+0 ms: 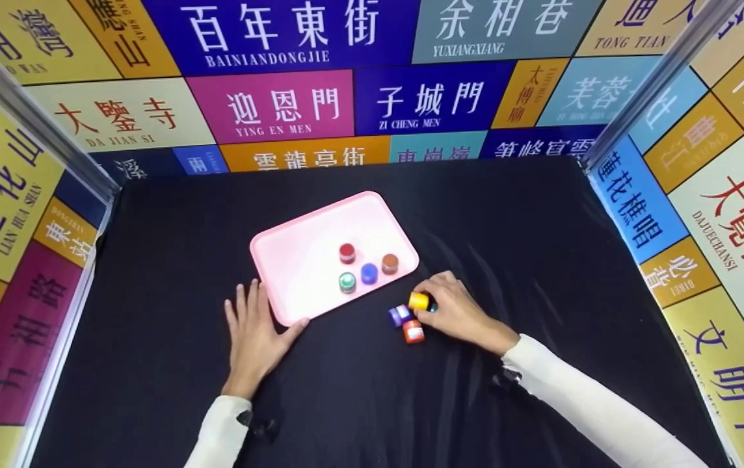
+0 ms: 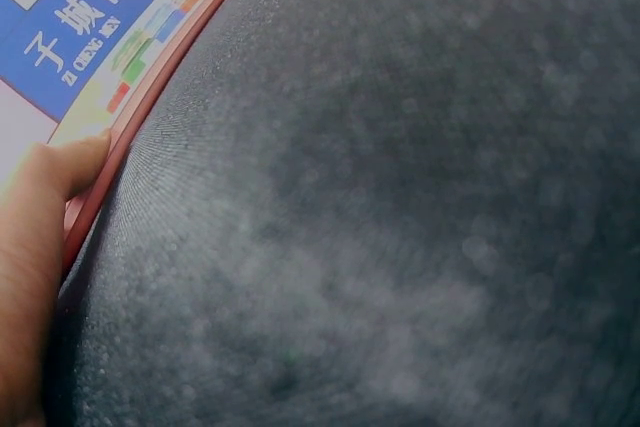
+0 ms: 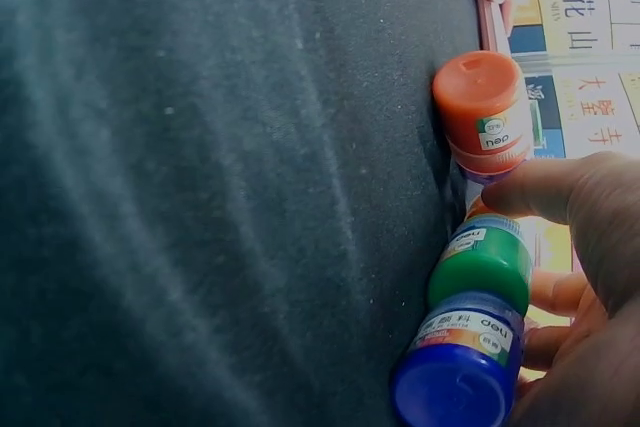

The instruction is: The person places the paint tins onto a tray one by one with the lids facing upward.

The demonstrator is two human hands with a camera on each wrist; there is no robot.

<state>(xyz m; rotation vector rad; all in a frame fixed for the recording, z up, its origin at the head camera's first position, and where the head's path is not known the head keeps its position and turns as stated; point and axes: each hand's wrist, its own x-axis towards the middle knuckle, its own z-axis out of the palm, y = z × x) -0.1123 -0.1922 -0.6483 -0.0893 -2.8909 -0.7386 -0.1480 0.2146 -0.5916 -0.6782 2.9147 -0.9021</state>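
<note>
Several small paint jars stand on a pink tray (image 1: 307, 240): a red jar (image 1: 346, 253), a brown jar (image 1: 390, 263), a blue jar (image 1: 369, 273) and a green jar (image 1: 347, 282). My left hand (image 1: 256, 335) lies spread at the tray's near-left corner, its thumb touching the rim (image 2: 105, 162). Right of the tray, my right hand (image 1: 455, 309) pinches a yellow paint jar (image 1: 419, 301) between thumb and fingers. Beside it on the cloth lie a purple jar (image 1: 400, 316) and an orange-red jar (image 1: 413, 331). In the right wrist view, a green jar (image 3: 482, 265) and a dark blue jar (image 3: 458, 372) lie by the palm.
Black cloth (image 1: 170, 260) covers the table. Colourful panels with Chinese lettering (image 1: 281, 107) stand behind it and on both sides, with metal posts (image 1: 664, 75) at the corners.
</note>
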